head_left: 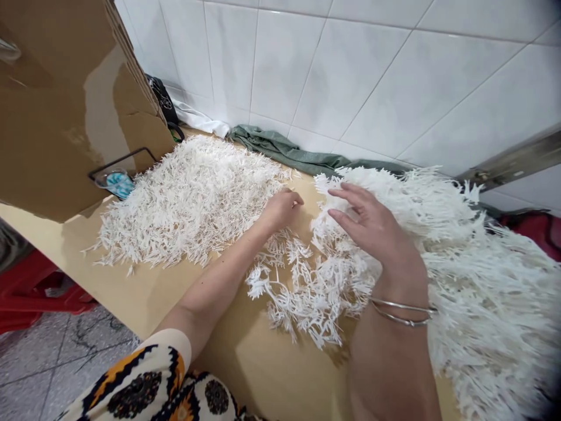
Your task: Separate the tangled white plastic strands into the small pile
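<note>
A flat heap of small white plastic sprigs covers the table's left part. At its right edge is my left hand, its fingers curled closed; whatever may be in them is hidden. My right hand hovers at the edge of a larger pile of white branched plastic sprays, thumb and fingers apart, with nothing visibly gripped. Between and below both hands lies a looser clump of white branched pieces, some of them tangled. A metal bangle circles my right wrist.
A big cardboard box stands at the left, a wire-framed item with a blue-and-white part by its base. Dark green cloth runs along the tiled wall. A red stool is beside the tan table.
</note>
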Demonstrator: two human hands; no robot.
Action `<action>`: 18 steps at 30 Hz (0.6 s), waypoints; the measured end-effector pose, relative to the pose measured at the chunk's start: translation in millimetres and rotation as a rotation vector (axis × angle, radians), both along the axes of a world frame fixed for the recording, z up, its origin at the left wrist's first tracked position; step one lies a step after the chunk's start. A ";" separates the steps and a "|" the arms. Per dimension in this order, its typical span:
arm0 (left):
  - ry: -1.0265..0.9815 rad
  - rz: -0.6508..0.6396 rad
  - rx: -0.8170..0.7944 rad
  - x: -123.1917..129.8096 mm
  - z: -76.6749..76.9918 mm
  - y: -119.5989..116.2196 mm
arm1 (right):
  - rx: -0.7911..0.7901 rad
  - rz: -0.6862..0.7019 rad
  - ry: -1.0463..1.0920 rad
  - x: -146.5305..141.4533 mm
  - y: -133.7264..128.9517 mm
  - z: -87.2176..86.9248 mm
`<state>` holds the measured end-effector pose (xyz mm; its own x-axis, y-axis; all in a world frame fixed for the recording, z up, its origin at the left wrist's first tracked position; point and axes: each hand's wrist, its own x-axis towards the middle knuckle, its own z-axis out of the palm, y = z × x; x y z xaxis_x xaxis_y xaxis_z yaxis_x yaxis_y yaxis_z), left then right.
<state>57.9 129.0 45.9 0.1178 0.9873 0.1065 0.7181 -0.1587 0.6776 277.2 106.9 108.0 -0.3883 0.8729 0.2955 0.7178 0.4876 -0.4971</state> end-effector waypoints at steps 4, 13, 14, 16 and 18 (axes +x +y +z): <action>-0.207 0.144 0.194 2.3 31.1 -5.7 | -0.120 0.196 -0.038 -7.2 -32.8 27.0; -0.056 -0.186 0.183 -28.6 46.1 -93.3 | -0.089 0.232 -0.307 -8.5 -103.5 19.1; -0.001 -0.196 0.202 -31.4 37.8 -108.7 | -0.087 0.224 -0.361 -9.3 -111.9 12.5; 0.110 -0.177 0.239 -38.7 18.5 -135.2 | -0.076 0.212 -0.442 -13.3 -129.7 -1.8; 0.222 -0.110 0.253 -47.4 -0.9 -151.7 | -0.064 0.192 -0.460 -20.4 -146.9 -16.5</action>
<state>10.6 -22.6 45.0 0.2698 0.9131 0.3057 0.8129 -0.3862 0.4359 256.9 -40.0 91.5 -0.6209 0.7839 0.0041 0.7701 0.6110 -0.1835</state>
